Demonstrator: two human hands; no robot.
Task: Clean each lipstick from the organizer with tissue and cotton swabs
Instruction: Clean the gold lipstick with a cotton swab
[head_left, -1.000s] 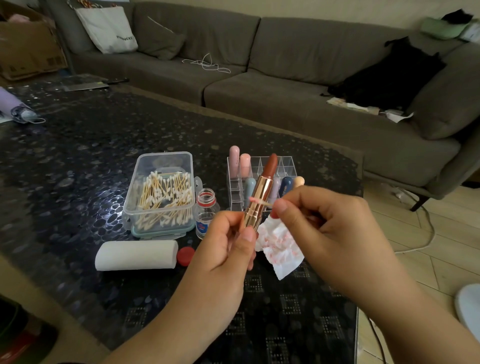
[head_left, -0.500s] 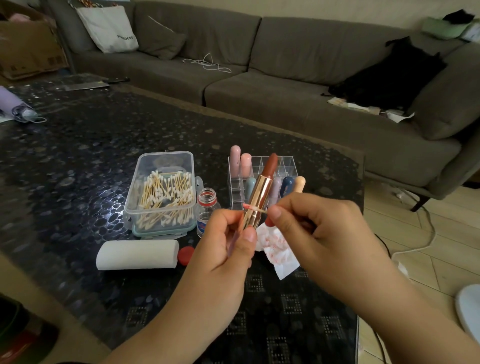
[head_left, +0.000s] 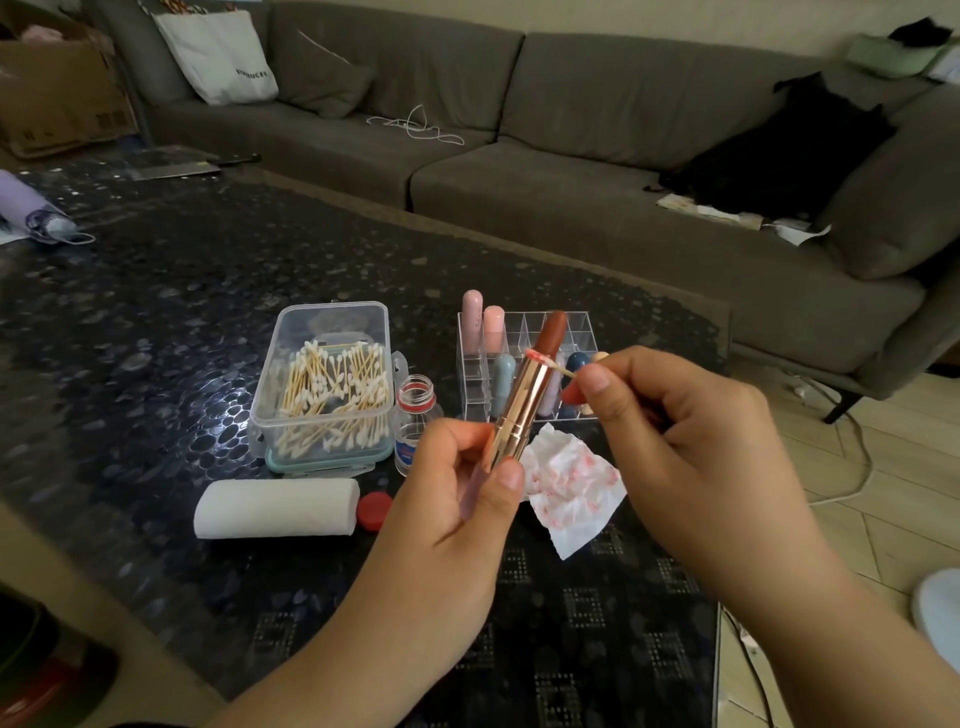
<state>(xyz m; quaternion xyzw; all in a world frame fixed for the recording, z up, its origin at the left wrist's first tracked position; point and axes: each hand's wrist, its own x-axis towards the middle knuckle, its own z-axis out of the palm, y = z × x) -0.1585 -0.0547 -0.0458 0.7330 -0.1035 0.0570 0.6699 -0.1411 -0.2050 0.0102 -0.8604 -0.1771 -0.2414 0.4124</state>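
Lipstick (head_left: 524, 400), gold tube tilted, brown stick exposed, sitting pinched at base between left hand (head_left: 457, 499) thumb and curled fingers. Right hand (head_left: 670, 436) pinching cotton swab (head_left: 550, 362), reddened tip touching tube rim. Stained tissue (head_left: 569, 486) lying below fingers.
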